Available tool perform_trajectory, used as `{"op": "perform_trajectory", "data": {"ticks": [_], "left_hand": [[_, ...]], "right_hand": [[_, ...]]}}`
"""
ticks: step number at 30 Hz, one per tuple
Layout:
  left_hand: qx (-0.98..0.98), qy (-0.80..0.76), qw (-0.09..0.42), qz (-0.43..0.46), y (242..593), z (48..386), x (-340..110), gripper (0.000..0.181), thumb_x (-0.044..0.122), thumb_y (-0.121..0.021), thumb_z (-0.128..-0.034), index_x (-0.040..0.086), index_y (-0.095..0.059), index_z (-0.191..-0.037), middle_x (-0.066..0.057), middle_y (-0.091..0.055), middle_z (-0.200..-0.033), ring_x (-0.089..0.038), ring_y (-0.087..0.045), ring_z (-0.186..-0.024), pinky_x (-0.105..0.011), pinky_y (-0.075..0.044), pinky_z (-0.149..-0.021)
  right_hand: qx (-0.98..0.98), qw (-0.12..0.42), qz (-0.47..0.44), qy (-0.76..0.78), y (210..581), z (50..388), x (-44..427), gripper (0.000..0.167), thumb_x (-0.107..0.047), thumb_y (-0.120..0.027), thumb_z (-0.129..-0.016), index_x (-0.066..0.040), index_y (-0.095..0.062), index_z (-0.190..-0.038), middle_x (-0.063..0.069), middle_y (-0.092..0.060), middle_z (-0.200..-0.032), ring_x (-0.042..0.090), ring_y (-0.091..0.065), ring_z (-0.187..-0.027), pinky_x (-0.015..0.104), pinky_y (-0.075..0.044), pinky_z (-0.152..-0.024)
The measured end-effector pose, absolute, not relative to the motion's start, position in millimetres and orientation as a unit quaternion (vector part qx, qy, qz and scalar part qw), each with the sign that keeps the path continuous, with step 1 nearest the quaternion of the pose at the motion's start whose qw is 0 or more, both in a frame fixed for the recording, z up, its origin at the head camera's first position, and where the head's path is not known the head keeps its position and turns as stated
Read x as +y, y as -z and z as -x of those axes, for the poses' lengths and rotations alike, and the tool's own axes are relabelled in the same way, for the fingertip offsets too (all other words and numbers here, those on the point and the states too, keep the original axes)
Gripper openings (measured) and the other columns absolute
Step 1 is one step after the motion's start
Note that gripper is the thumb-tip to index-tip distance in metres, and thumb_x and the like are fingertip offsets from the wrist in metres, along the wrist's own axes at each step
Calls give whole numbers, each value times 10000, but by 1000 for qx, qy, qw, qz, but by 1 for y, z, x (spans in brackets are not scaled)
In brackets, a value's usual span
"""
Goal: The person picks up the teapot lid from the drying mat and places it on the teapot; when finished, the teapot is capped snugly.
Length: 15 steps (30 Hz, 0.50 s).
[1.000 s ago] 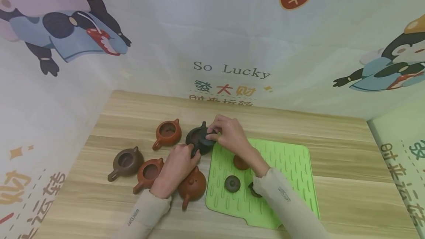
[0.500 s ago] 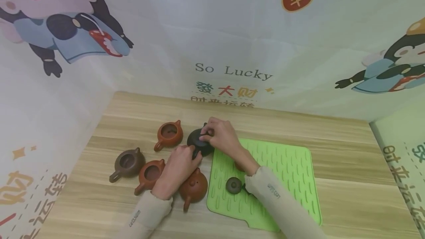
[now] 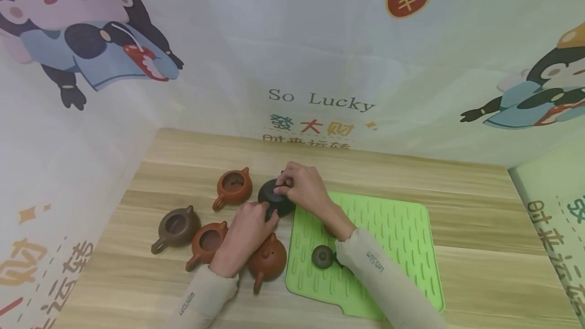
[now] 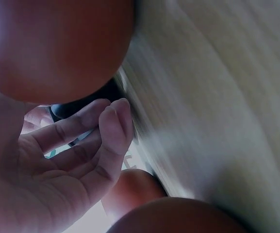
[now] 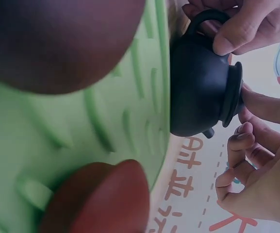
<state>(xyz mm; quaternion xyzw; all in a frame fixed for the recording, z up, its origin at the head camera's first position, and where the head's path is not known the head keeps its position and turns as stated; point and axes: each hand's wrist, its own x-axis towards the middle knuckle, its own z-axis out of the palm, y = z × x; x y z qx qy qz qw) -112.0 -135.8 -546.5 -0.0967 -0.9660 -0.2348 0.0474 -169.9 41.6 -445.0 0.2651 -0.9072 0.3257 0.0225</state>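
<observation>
A black teapot (image 3: 285, 209) stands just left of the green mat. My left hand (image 3: 247, 232) grips its handle, with the thumb on the handle in the right wrist view. My right hand (image 3: 307, 189) pinches the top of the black lid (image 5: 234, 94), which sits on the teapot's mouth; the knob is hidden by the fingers. Below my left wrist is an orange-brown teapot (image 3: 269, 263) with its lid on. In the left wrist view, the fingers of my left hand (image 4: 67, 165) curl near the dark handle.
Open, lidless teapots stand to the left: one orange at the back (image 3: 234, 187), one brown (image 3: 179, 227), and one orange (image 3: 206, 243) partly behind my left arm. The green mat (image 3: 388, 237) bears a dark lid (image 3: 323, 257) and others partly hidden by my right arm.
My right hand has moved left with the black lid, from the right side of the teapot's mouth onto it. My left hand keeps its grip on the handle.
</observation>
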Motion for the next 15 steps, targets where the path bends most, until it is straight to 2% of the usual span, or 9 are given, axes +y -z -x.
{"op": "perform_trajectory", "data": {"ticks": [4, 11, 15], "left_hand": [[-966, 237, 47, 96, 547, 112, -136, 290, 274, -709, -1026, 134, -666, -776, 17, -571, -679, -114, -539, -564, -266, -414, -481], [-965, 241, 51, 90, 548, 112, -135, 299, 252, -716, -1005, 142, -639, -738, 32, -555, -650, -114, -531, -549, -270, -408, -474], [-964, 248, 46, 86, 548, 114, -135, 281, 229, -724, -990, 125, -644, -740, 32, -552, -638, -114, -526, -533, -268, -398, -457]], "right_hand": [[-914, 26, -261, -310, 446, 169, 42, 151, -183, -931, -893, -76, -825, -880, 10, -618, -792, 118, -514, -694, 280, -425, -689], [-930, 9, -229, -286, 446, 166, 38, 157, -242, -925, -902, -114, -834, -900, -1, -665, -832, 153, -591, -746, 405, -469, -832], [-934, 0, -216, -285, 447, 165, 37, 158, -247, -918, -909, -111, -837, -914, 1, -678, -847, 163, -608, -768, 416, -464, -844]]}}
